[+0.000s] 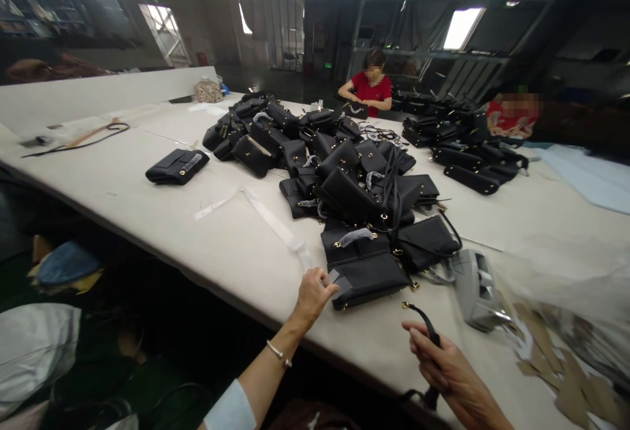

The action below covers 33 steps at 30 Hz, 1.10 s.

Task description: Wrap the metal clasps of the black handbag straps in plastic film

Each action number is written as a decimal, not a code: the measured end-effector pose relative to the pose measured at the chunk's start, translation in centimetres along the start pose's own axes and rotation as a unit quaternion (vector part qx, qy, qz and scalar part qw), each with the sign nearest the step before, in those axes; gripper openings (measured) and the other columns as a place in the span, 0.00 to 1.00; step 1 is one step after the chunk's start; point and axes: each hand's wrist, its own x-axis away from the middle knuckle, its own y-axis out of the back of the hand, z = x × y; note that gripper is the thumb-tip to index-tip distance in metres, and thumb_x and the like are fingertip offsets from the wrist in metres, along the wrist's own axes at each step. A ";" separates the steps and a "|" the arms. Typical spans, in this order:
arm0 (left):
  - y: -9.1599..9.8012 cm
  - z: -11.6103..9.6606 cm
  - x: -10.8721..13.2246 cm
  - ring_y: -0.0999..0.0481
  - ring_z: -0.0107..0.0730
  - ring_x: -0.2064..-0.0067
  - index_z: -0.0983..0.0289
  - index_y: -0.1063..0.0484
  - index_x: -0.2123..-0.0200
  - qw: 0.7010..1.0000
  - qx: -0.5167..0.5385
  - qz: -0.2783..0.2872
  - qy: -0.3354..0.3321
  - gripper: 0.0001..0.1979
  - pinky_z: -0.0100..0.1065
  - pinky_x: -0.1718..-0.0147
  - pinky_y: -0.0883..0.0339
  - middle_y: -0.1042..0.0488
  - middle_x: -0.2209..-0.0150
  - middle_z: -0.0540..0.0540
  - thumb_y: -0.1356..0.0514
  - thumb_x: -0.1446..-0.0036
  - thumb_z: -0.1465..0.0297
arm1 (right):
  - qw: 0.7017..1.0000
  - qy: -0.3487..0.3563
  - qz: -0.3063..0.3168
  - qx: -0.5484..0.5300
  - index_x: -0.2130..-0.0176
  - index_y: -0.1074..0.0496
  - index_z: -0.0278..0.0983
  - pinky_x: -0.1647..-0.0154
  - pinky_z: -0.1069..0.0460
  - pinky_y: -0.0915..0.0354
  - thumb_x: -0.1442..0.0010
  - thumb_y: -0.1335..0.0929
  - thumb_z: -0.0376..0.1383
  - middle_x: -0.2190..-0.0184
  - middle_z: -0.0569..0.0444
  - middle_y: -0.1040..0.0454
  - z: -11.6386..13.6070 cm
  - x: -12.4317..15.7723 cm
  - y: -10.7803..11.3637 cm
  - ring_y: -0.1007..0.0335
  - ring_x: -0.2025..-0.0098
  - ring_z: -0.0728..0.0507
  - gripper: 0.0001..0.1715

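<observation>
My left hand reaches onto the white table and pinches the left corner of a black handbag lying flat near the front edge. My right hand is closed round a black strap with a gold clasp at its tip, held just off the table edge. A second black handbag with a plastic-wrapped handle lies right behind the first.
A large heap of black handbags fills the table's middle, another pile sits at the far right. One lone bag lies to the left. A grey tape dispenser and clear plastic are at my right. Two people work at the far side.
</observation>
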 end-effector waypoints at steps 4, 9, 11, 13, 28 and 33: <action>0.0 -1.5 -0.8 0.31 0.37 0.64 0.61 0.38 0.76 0.999 -0.021 0.011 -0.041 0.17 0.38 0.59 0.41 0.31 0.72 0.49 0.29 0.52 0.72 | 0.999 0.024 -0.008 0.042 0.59 0.25 0.33 0.83 0.57 0.63 0.54 0.23 0.54 0.75 0.57 0.30 0.8 -0.1 -1.9 0.58 0.85 0.61 0.32; 0.6 -2.8 -1.0 0.39 0.28 0.73 0.61 0.38 0.75 0.995 0.000 0.061 -0.077 0.18 0.32 0.71 0.47 0.40 0.78 0.43 0.29 0.51 0.68 | 0.992 0.009 -0.016 0.128 0.53 0.25 0.34 0.82 0.55 0.60 0.53 0.24 0.51 0.71 0.53 0.25 1.7 -0.1 -2.7 0.54 0.84 0.57 0.34; 1.1 -3.6 -0.4 0.42 0.25 0.75 0.61 0.39 0.76 0.991 0.017 0.093 -0.099 0.20 0.30 0.74 0.49 0.41 0.78 0.41 0.27 0.53 0.65 | 0.987 0.040 -0.023 0.153 0.50 0.25 0.37 0.82 0.54 0.55 0.52 0.24 0.50 0.61 0.48 0.21 2.6 0.1 -3.2 0.51 0.82 0.56 0.34; 1.6 -4.6 0.3 0.43 0.24 0.75 0.62 0.38 0.77 0.983 0.037 0.128 -0.127 0.23 0.29 0.75 0.50 0.41 0.79 0.41 0.25 0.57 0.62 | 0.982 0.082 -0.017 0.166 0.48 0.26 0.40 0.79 0.54 0.44 0.53 0.24 0.48 0.49 0.47 0.23 3.7 0.3 -4.1 0.43 0.79 0.54 0.34; 6.5 -7.6 5.6 0.33 0.28 0.70 0.63 0.31 0.73 0.950 0.259 0.172 0.004 0.06 0.30 0.69 0.41 0.31 0.74 0.46 0.37 0.48 0.68 | 0.950 0.136 0.055 0.275 0.77 0.32 0.37 0.76 0.53 0.48 0.50 0.29 0.51 0.82 0.61 0.37 4.8 0.4 -9.1 0.47 0.78 0.51 0.21; 7.4 -7.6 6.8 0.32 0.29 0.71 0.62 0.31 0.75 0.950 0.266 0.155 0.058 0.07 0.31 0.69 0.40 0.29 0.76 0.47 0.39 0.48 0.66 | 0.952 0.113 0.078 0.273 0.78 0.36 0.38 0.79 0.54 0.53 0.50 0.29 0.53 0.82 0.62 0.41 4.8 0.7 -10.7 0.51 0.79 0.52 0.24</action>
